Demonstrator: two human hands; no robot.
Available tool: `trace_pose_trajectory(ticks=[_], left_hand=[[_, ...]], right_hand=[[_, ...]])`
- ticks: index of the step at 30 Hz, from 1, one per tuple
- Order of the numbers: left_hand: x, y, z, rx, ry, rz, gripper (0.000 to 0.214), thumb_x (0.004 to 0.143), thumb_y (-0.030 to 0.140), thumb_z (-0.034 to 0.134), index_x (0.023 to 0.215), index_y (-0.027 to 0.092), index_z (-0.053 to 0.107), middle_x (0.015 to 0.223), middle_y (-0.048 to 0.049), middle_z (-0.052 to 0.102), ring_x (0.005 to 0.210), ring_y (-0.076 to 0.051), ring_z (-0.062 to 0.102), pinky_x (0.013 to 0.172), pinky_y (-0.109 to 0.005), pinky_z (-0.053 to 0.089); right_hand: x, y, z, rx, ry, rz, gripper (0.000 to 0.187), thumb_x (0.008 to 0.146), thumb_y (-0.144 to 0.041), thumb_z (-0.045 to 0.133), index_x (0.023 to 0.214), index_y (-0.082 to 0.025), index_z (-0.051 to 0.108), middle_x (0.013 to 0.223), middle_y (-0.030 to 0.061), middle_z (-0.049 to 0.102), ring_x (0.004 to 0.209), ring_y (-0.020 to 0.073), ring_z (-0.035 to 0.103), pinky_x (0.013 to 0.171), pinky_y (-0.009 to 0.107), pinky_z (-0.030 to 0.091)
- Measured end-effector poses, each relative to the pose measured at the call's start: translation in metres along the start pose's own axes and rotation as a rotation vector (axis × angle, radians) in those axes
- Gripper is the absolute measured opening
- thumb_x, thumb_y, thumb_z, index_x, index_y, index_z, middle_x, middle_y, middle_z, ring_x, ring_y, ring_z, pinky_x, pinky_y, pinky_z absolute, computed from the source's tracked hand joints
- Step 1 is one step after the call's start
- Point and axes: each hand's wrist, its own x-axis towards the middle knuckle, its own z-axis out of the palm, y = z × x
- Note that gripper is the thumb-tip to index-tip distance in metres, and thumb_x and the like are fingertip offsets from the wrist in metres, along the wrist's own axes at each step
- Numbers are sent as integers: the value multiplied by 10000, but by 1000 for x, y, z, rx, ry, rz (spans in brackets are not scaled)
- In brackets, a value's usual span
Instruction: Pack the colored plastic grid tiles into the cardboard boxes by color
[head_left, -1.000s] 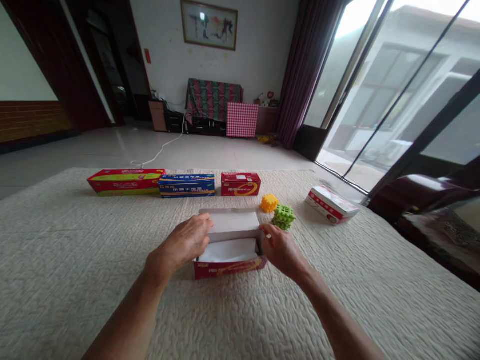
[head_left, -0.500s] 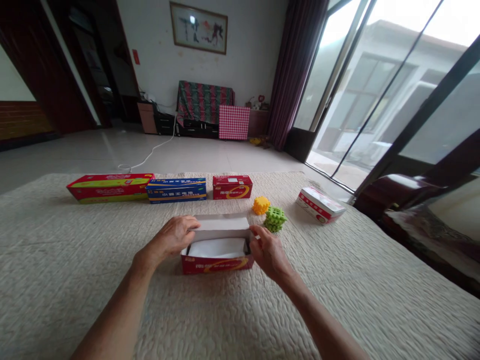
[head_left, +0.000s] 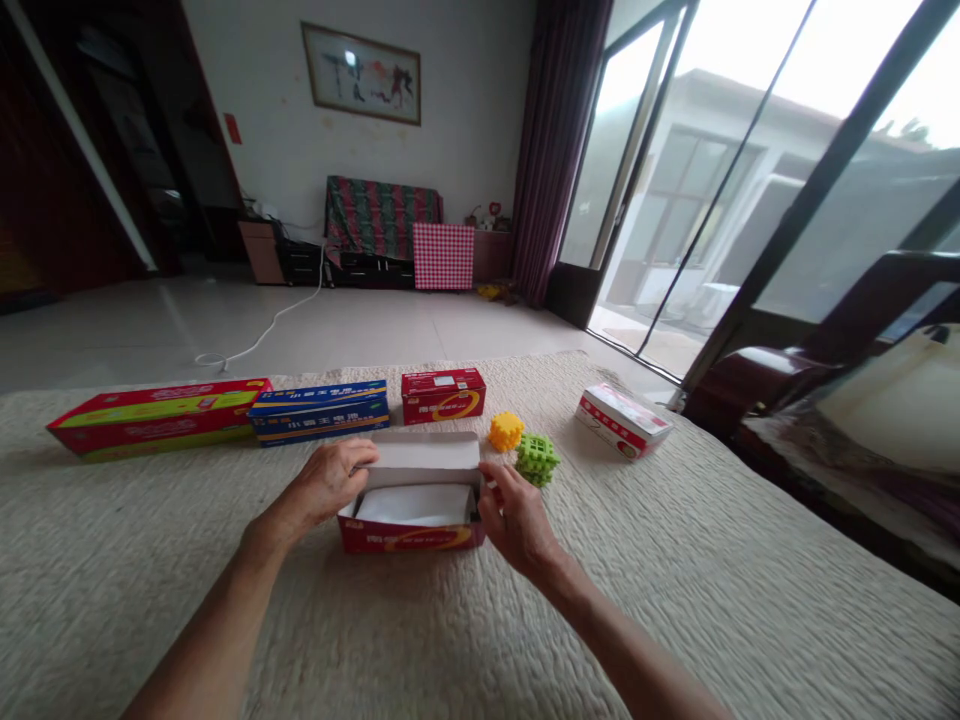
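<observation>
In front of me a red cardboard box [head_left: 412,540] stands with its lid raised, its white inner side facing me. White packing [head_left: 416,505], perhaps paper or a bag, fills the inside. My left hand [head_left: 330,485] grips the box's left rear corner by the lid, fingers bent over the edge. At the right rear corner my right hand [head_left: 517,505] pinches the lid's edge between thumb and fingers. Just beyond the right hand sit a green lattice cube [head_left: 537,459] and a yellow knobbly block [head_left: 506,431].
Behind stand a long red and green box [head_left: 161,415], a blue box [head_left: 320,412] and a second red box [head_left: 443,396]. A white and red box [head_left: 624,421] lies to the right. All rest on a quilted cream cover [head_left: 600,600]. Dark wooden furniture [head_left: 757,375] borders its right side.
The whole view has turned slightly to the right, so everything appears shifted left. Both hands keep their hold on the box, and the lid stays raised.
</observation>
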Motion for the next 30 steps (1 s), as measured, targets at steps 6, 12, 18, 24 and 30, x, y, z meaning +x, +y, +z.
trace_pose_trajectory(ticks=[6,12,18,24,30], left_hand=[[17,-15,4,-27,-43,40,299,762,225,477,900,241,742,1091,-18,729,1054,-196,654,966,-267,475],[19,-36,17,-40,-24,131,280,813,280,501,942,238,747,1111,-22,723,1081,-201,647,980,-259,476],[17,-44,25,-63,28,186,272,819,303,519,929,230,757,1082,-38,732,1055,-230,659,974,-302,497],[17,-45,26,-55,24,193,282,816,285,511,949,242,756,1084,-29,731,1056,-223,657,980,-301,493],[17,-43,17,-139,-23,159,287,829,306,513,948,221,759,1105,-43,725,1065,-233,653,979,-310,493]], right_hand=[[11,8,1,-40,-2,33,254,843,-139,462,1051,-177,603,876,60,643,734,166,603,676,269,486],[20,20,-33,-168,71,-61,274,865,-155,469,1106,-213,587,1144,92,620,1041,210,586,904,374,465],[43,67,-71,-418,-137,-35,535,708,-112,560,1235,-196,525,1372,145,506,1264,308,453,1007,554,358],[42,85,-68,-442,-157,-9,432,737,-118,539,1159,-205,566,1256,120,600,1185,278,528,968,532,385],[43,75,-73,-389,-73,-57,361,751,-144,557,1105,-205,598,1194,110,634,1080,258,608,928,498,460]])
